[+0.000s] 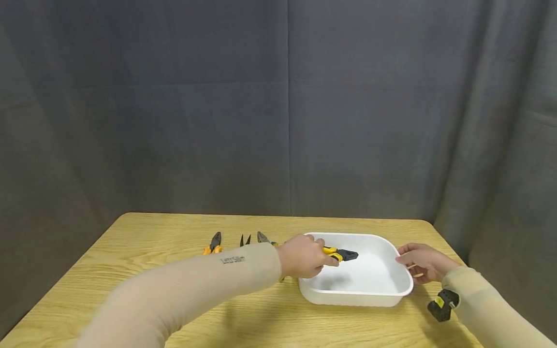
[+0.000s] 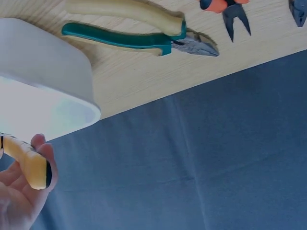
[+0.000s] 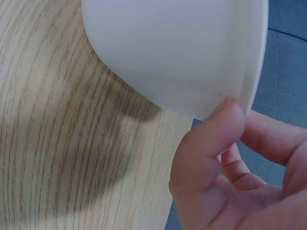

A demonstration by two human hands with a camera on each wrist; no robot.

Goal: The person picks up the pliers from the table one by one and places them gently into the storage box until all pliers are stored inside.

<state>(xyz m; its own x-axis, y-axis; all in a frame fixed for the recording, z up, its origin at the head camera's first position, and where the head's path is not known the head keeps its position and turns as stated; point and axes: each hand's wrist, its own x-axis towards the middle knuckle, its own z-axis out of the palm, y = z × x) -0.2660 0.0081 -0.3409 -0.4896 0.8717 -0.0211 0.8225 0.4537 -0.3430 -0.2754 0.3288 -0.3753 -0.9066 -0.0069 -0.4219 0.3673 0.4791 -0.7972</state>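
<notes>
A pair of pliers (image 1: 347,254) with yellow-and-black handles is gripped in my left hand (image 1: 302,256). Its dark jaws point right, above the inside of a white plastic tray (image 1: 376,273). In the left wrist view one yellow handle (image 2: 34,170) sticks out of the fingers, and the pliers' head is out of frame. My right hand (image 1: 426,262) holds the tray's right rim, thumb on one side and a finger on the other, as the right wrist view shows near the rim (image 3: 256,72).
Left of the tray lie diagonal cutters (image 2: 120,40) with green-and-beige handles, a tool with orange handles and narrow dark jaws (image 2: 232,17), and orange-handled pliers (image 1: 214,242). My left forearm partly covers them. A grey curtain (image 1: 217,121) hangs behind the wooden table (image 1: 143,237).
</notes>
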